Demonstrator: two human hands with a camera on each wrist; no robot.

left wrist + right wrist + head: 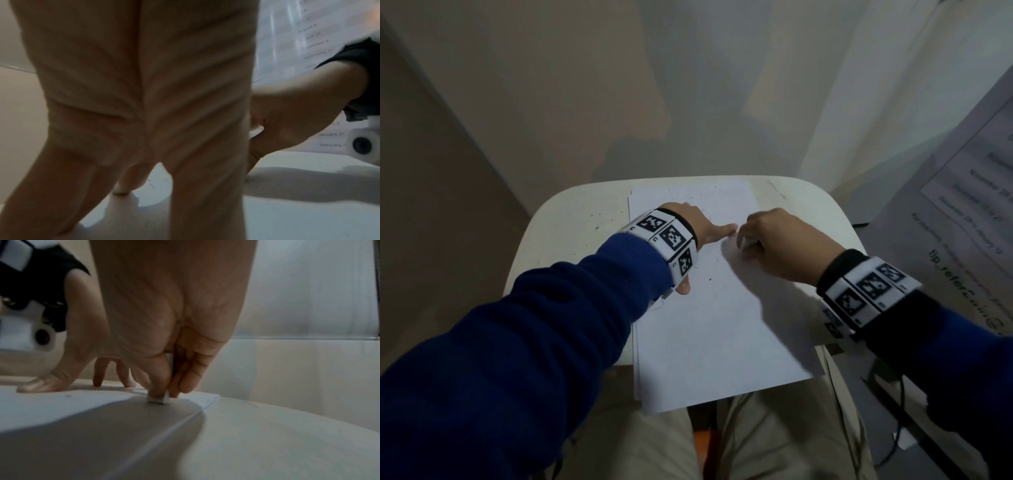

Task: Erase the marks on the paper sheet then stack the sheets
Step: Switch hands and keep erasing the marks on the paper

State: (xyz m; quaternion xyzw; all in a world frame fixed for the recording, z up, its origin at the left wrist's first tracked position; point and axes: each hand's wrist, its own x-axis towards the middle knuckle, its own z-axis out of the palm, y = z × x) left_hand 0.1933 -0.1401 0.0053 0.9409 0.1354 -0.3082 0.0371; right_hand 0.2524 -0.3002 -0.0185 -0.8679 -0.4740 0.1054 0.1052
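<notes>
White paper sheets (715,325) lie overlapped on a small white table (571,219), their near edge hanging over my lap. My left hand (702,233) rests flat on the top sheet with fingers spread and straight, holding it down. My right hand (774,240) pinches a small white eraser (159,398) between thumb and fingers, its tip pressed on the sheet (61,410) near the right edge. In the head view the eraser (749,242) shows only as a pale sliver under the fingers. Dark eraser crumbs (709,274) dot the paper. Marks on the sheet are too faint to make out.
The table's rounded right edge (839,219) lies close to my right hand. A printed sheet with dates (969,192) hangs at the right. A beige wall (688,85) stands behind the table. Cables (893,442) run along the floor at the lower right.
</notes>
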